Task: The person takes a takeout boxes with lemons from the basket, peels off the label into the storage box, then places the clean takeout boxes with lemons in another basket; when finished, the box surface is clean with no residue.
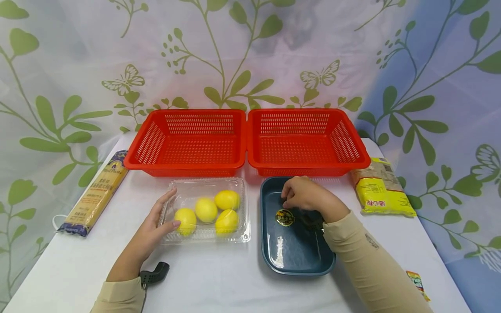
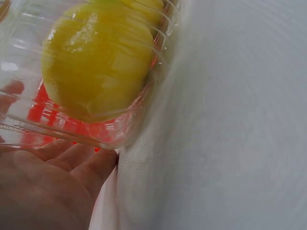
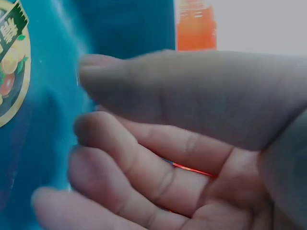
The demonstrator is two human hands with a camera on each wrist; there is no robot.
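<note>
A clear plastic box (image 1: 207, 187) in the head view holds several yellow lemons (image 1: 206, 210). My left hand (image 1: 146, 232) lies at the box's left side, fingers extended along it and thumb at the near left part. In the left wrist view one lemon (image 2: 98, 62) shows large through the clear wall, with the left fingers (image 2: 96, 167) by the box's edge. My right hand (image 1: 309, 195) is over the far part of a dark blue tray (image 1: 297, 256). Its fingers (image 3: 144, 191) are loosely bent with nothing between them. A black-and-gold fruit sticker (image 1: 285, 218) is on the tray's bottom.
Two red plastic baskets (image 1: 188, 167) (image 1: 309, 165) stand side by side behind the box and tray. A pack of spaghetti (image 1: 98, 191) lies at the left, a yellow bag (image 1: 381, 191) at the right. A small colourful packet (image 1: 416, 282) is near the right edge.
</note>
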